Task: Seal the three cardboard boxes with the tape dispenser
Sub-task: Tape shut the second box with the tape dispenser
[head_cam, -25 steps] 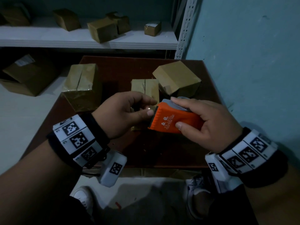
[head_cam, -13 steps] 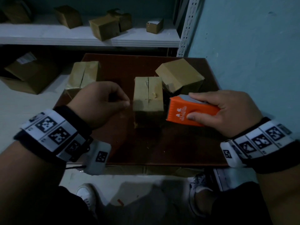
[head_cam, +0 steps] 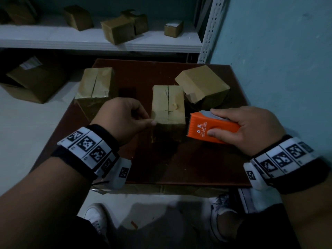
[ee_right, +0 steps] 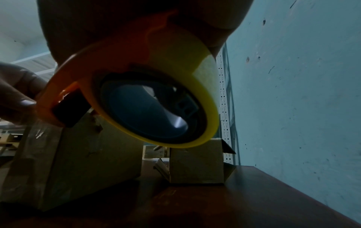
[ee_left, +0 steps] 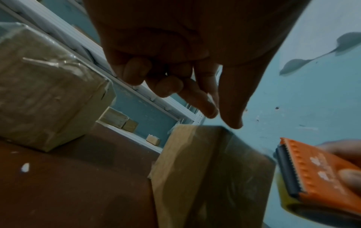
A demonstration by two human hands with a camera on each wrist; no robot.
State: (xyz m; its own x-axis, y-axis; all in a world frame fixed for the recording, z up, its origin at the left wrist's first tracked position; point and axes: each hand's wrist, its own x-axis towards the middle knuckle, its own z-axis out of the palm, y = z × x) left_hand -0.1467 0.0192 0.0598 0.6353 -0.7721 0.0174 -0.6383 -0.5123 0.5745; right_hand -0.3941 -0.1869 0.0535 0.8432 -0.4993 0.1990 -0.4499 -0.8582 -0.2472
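Observation:
Three cardboard boxes stand on a dark red table (head_cam: 179, 168): the left box (head_cam: 95, 87), the middle box (head_cam: 168, 103) with a slit along its top, and the tilted right box (head_cam: 201, 83). My right hand (head_cam: 214, 123) grips the orange tape dispenser (head_cam: 212, 127) just right of the middle box; its yellowish tape roll (ee_right: 203, 86) fills the right wrist view. My left hand (head_cam: 150, 121) hovers at the middle box's front left corner, thumb and forefinger together. A faint clear tape strip (ee_left: 248, 141) seems to run from them to the dispenser (ee_left: 320, 172).
A white shelf (head_cam: 89, 40) behind the table carries several small boxes. A larger carton (head_cam: 34, 79) lies on the floor at left. A teal wall (head_cam: 278, 69) runs close along the table's right side. My shoes (head_cam: 95, 216) show below the near edge.
My hands were together at the dispenser's mouth; they have drawn apart. The left hand now sits at the middle box's front left corner, the dispenser at its right.

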